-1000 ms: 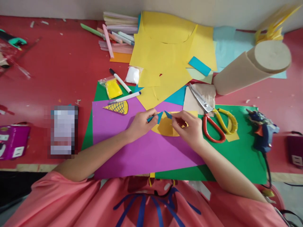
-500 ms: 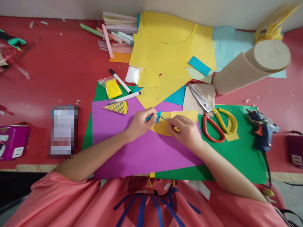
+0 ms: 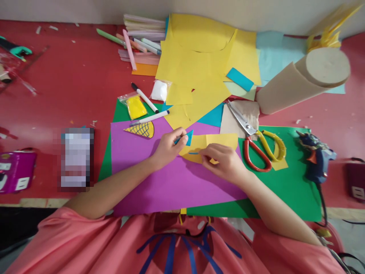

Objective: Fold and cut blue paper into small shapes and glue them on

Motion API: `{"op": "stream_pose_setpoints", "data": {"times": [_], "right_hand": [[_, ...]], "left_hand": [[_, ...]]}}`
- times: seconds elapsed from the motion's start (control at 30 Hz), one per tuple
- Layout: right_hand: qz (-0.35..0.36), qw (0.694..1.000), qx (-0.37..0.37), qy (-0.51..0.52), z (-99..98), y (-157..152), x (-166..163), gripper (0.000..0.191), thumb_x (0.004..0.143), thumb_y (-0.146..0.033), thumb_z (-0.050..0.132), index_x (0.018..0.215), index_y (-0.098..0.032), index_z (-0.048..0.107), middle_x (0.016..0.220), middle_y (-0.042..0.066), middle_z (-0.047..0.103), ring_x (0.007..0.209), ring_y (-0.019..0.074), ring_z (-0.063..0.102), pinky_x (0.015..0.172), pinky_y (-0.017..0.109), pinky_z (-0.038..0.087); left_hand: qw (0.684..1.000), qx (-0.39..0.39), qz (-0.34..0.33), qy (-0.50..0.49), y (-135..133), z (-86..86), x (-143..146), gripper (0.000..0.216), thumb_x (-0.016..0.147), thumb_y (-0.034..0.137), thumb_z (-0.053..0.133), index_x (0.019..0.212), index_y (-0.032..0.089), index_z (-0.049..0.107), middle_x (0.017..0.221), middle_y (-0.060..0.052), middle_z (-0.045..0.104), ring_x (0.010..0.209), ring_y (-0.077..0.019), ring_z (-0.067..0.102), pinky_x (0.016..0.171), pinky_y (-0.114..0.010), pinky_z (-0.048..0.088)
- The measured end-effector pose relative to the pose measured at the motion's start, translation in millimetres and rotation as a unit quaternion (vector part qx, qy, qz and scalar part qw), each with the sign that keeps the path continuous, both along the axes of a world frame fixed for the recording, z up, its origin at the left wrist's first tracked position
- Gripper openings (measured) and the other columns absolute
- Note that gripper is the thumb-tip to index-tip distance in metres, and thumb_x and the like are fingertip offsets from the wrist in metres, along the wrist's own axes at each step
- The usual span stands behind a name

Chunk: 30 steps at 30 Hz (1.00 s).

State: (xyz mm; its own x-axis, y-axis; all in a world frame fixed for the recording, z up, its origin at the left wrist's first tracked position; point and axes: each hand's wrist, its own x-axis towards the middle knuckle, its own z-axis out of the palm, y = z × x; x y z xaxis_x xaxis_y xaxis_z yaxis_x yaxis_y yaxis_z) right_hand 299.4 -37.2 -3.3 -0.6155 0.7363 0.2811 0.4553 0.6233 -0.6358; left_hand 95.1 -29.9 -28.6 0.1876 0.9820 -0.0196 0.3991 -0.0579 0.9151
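My left hand (image 3: 167, 147) is closed in a pinch on a small blue paper piece (image 3: 189, 138), whose pointed end sticks out past the fingertips. Thumb and forefinger of my right hand (image 3: 224, 159) grip a thin blue strip (image 3: 194, 153). The strip is apart from the blue piece and points left. Under both hands lies a yellow paper piece (image 3: 216, 139) with a curved lower edge, on a purple sheet (image 3: 168, 186). Left of my left hand is a yellow cone cut-out (image 3: 142, 129) with dark crossed lines.
Large scissors (image 3: 258, 156) and a glue gun (image 3: 318, 160) lie to the right on a green sheet (image 3: 296, 194). A beige roll (image 3: 302, 82) stands behind them. Yellow sheets (image 3: 199, 64), markers (image 3: 145, 98) and clay packets (image 3: 136, 106) are farther back. A blurred phone (image 3: 75, 158) lies left.
The thin blue strip has come away from the blue piece and turned from slanting to nearly level. My right hand has moved slightly down, my left hand slightly left.
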Motion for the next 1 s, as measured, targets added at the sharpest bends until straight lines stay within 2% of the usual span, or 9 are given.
{"op": "stream_pose_setpoints", "data": {"times": [0.07,0.13,0.23,0.5,0.77,1.0], "right_hand": [[-0.093,0.983,-0.136,0.08,1.7,2.1,-1.7,0.009,0.084,-0.015,0.053,0.078,-0.018,0.059,0.065,-0.001,0.059,0.054,0.0088,0.049,0.05,0.022,0.039],[-0.163,0.942,-0.255,0.148,1.6,4.7,-5.2,0.011,0.083,-0.02,0.056,0.072,-0.019,0.054,0.061,-0.003,0.056,0.049,0.0073,0.047,0.046,0.021,0.037],[-0.185,0.895,-0.35,0.204,-1.8,7.8,-11.4,0.018,0.082,-0.028,0.058,0.069,-0.019,0.05,0.056,-0.004,0.053,0.047,0.0072,0.046,0.045,0.021,0.036],[-0.183,0.887,-0.362,0.221,-8.7,9.3,-14.9,0.016,0.08,-0.028,0.06,0.069,-0.018,0.052,0.056,-0.004,0.054,0.048,0.0075,0.048,0.046,0.022,0.037],[-0.163,0.873,-0.402,0.223,-6.8,10.2,-14.7,0.022,0.08,-0.033,0.062,0.068,-0.018,0.051,0.054,-0.004,0.053,0.045,0.0072,0.046,0.043,0.021,0.035],[-0.155,0.88,-0.389,0.224,-7.9,9.6,-14.5,0.022,0.08,-0.033,0.062,0.068,-0.018,0.051,0.056,-0.004,0.052,0.046,0.0078,0.046,0.045,0.022,0.035]], "left_hand": [[1.0,-0.002,-0.004,-0.006,-0.8,-0.1,0.3,0.026,0.091,0.032,0.044,0.069,0.02,0.04,0.057,0.007,0.035,0.05,-0.007,0.037,0.048,-0.02,0.029],[1.0,-0.002,-0.014,-0.004,-1.7,0.0,0.3,0.025,0.091,0.033,0.044,0.07,0.02,0.04,0.057,0.007,0.036,0.05,-0.007,0.036,0.048,-0.02,0.029],[0.999,-0.004,-0.025,0.02,-2.4,-0.1,-0.4,0.023,0.091,0.032,0.044,0.072,0.02,0.042,0.058,0.007,0.041,0.052,-0.0075,0.041,0.049,-0.02,0.031],[0.999,-0.002,-0.032,0.039,-4.7,-1.2,-1.8,0.022,0.092,0.034,0.043,0.075,0.021,0.044,0.058,0.006,0.047,0.052,-0.0084,0.046,0.05,-0.021,0.033],[0.999,0.006,-0.034,0.032,-3.6,1.2,-0.8,0.023,0.092,0.031,0.044,0.072,0.021,0.04,0.057,0.007,0.038,0.049,-0.0071,0.038,0.047,-0.021,0.028],[0.999,0.014,-0.033,0.037,-3.2,1.3,-0.6,0.023,0.092,0.031,0.043,0.072,0.021,0.04,0.056,0.008,0.032,0.048,-0.0071,0.033,0.046,-0.021,0.026]]}}
